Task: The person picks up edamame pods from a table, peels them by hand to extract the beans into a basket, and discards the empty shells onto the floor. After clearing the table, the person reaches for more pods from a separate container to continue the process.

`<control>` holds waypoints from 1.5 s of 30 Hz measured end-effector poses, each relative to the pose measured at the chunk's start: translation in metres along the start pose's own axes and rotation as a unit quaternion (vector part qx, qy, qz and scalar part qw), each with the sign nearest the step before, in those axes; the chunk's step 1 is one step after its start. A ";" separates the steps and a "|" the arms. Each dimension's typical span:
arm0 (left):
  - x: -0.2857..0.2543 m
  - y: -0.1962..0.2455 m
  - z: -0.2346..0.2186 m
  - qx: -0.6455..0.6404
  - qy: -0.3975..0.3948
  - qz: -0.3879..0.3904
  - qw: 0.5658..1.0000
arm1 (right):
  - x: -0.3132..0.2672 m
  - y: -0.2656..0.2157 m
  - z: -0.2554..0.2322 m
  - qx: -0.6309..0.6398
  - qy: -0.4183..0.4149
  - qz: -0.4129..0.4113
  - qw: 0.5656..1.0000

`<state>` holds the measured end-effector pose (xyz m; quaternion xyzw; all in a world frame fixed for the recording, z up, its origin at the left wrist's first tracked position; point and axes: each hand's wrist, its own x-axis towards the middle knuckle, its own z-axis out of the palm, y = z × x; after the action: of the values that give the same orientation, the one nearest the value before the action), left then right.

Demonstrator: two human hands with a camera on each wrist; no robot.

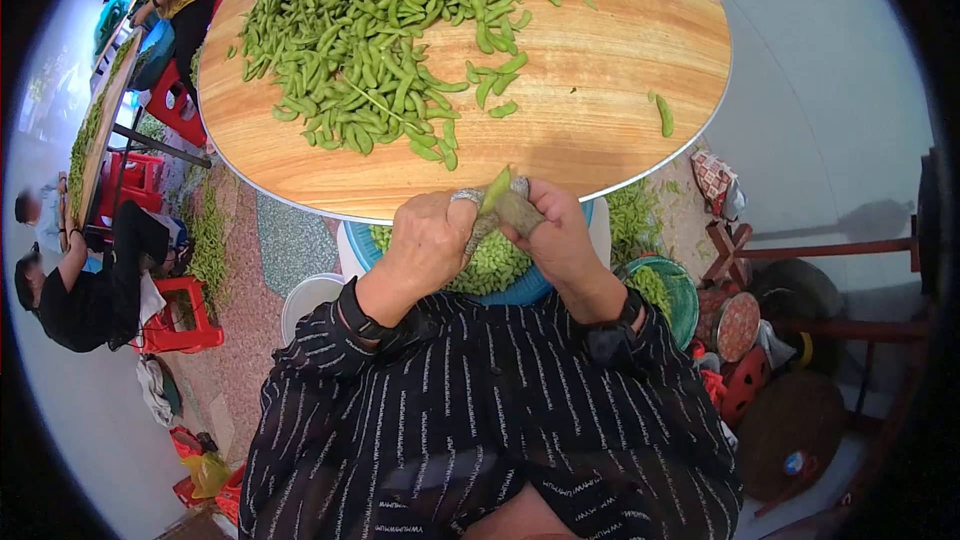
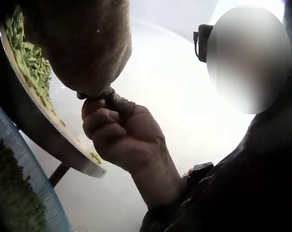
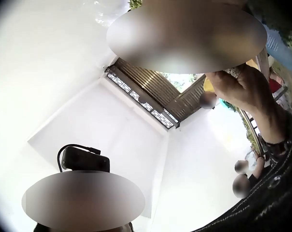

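Note:
In the head view, my left hand (image 1: pixel 425 235) and right hand (image 1: pixel 562 232) meet just off the near edge of the round wooden table (image 1: pixel 600 90). Between their fingertips they pinch a green soybean pod (image 1: pixel 496 188), its tip pointing up. Grey wrapping (image 1: pixel 518 212) covers some fingers and a thumb. Below the hands, a blue basin (image 1: pixel 528 292) holds shelled green beans (image 1: pixel 495 262). A large heap of pods (image 1: pixel 380 50) covers the table's far left. The left wrist view shows the right hand (image 2: pixel 126 133) with curled fingers; the pod is hidden there.
A lone pod (image 1: pixel 665 115) lies near the table's right edge. A white bucket (image 1: pixel 305 300) stands left of the basin, a green basket (image 1: pixel 680 295) right of it. Red stools (image 1: pixel 190 325) and other people sit at the left. Wooden furniture (image 1: pixel 830 252) stands along the right wall.

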<state>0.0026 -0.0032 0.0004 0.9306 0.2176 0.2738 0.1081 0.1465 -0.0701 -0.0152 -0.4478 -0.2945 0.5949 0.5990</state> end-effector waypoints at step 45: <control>-0.009 0.001 -0.009 -0.678 -0.130 -0.358 0.629 | -0.003 -0.008 -0.003 -0.292 -0.096 -0.167 0.937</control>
<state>-0.0091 -0.0070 0.0042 0.4699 0.2703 0.1597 0.8250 0.1522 -0.0726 -0.0092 -0.4879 -0.5818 0.4143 0.5018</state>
